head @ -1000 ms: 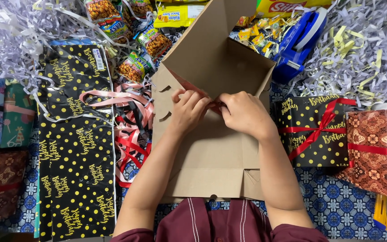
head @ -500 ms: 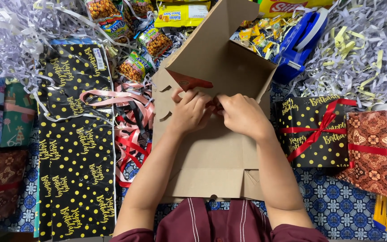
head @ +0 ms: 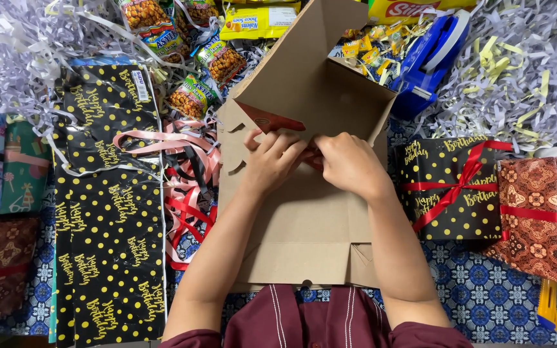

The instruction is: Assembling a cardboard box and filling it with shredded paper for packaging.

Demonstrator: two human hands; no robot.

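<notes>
A flat brown cardboard box (head: 304, 225) lies in front of me, with one flap (head: 304, 71) standing up at its far end. My left hand (head: 272, 161) and my right hand (head: 349, 164) meet at the box's middle, fingers curled on a small red thing (head: 272, 120) that is partly tucked under the raised flap. Both hands press against the cardboard. What the fingers pinch between them is mostly hidden.
Black dotted wrapping paper (head: 104, 212) and pink and red ribbons (head: 188, 174) lie left. Wrapped gifts (head: 456, 187) sit right, a blue tape dispenser (head: 430, 61) and snack packets (head: 195, 93) beyond, shredded paper (head: 523, 77) around. A yellow cutter (head: 548, 303) lies lower right.
The raised flap has tipped further up and left, and a red piece now shows under its edge. Both hands stay at the box's middle, fingers working closer together.
</notes>
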